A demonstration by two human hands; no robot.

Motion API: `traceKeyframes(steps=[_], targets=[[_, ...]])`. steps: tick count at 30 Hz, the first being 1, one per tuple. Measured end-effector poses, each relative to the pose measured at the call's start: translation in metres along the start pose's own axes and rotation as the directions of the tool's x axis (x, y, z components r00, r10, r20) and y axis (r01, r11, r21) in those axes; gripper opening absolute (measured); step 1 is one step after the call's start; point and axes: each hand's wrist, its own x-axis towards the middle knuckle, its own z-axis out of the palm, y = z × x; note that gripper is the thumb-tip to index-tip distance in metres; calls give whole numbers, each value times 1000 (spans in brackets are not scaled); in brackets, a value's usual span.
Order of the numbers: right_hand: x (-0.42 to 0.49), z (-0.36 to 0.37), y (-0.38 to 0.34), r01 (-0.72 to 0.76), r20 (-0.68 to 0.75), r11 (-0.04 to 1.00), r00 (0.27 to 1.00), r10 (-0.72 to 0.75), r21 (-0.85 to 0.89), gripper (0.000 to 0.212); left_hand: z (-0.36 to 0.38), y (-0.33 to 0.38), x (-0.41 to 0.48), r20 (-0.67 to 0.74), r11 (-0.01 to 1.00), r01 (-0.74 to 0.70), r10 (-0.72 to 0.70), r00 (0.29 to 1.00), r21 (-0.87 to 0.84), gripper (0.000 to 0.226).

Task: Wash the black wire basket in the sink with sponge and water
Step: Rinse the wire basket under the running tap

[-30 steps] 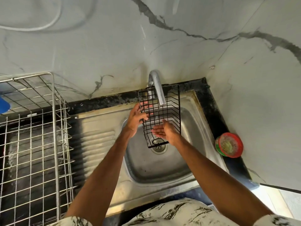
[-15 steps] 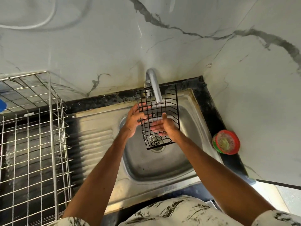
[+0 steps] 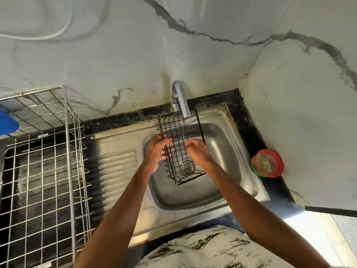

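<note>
The black wire basket (image 3: 178, 132) is held tilted over the steel sink (image 3: 228, 151), its upper end under the curved tap (image 3: 181, 99). My left hand (image 3: 157, 151) grips the basket's left side. My right hand (image 3: 197, 151) rests against the basket's right side and inside, fingers curled on the wires. The drain (image 3: 187, 167) shows through the basket's lower part. No sponge shows in either hand, and I cannot make out running water.
A round red-rimmed container (image 3: 267, 165) with a green scrubber sits on the black counter right of the sink. A large steel wire dish rack (image 3: 44, 171) fills the left. A blue object (image 3: 7, 123) lies at the rack's far left edge. The ribbed drainboard (image 3: 116, 167) lies between.
The basket has turned between my hands, showing a narrower side. My right hand slid up along it. The view shifted slightly.
</note>
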Motion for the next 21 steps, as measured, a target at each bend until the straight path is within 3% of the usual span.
traceKeyframes(steps=[5, 9, 11, 13, 15, 16, 19, 21], targets=[[-30, -30, 6, 174, -191, 984, 965, -180, -47, 17, -6, -10, -24, -31, 992, 85, -82, 996, 91, 22], [-42, -42, 22, 153, -370, 985, 913, -171, -78, 30, -4, -7, -43, -80, 986, 96, -86, 993, 136, 26], [-51, -49, 28, 60, -281, 997, 959, -47, 38, 57, -5, -3, -51, -88, 983, 116, -104, 991, 144, 32], [-55, -58, 38, -149, 23, 972, 989, 147, 182, 71, -7, 1, -58, -56, 982, 146, -141, 989, 119, 38], [-55, -65, 50, -333, 364, 887, 907, 210, 318, 77, -12, 0, -58, 18, 979, 179, -182, 983, 96, 52], [-55, -65, 54, -385, 461, 840, 867, 187, 383, 72, -15, 2, -58, 44, 975, 199, -203, 978, 97, 65], [-55, -60, 50, -344, 440, 818, 889, 126, 461, 42, -15, 12, -48, 46, 933, 255, -275, 960, 253, 109], [-55, -57, 47, -314, 376, 827, 917, 137, 466, 38, -13, 23, -39, 24, 868, 231, -269, 963, 439, 100]])
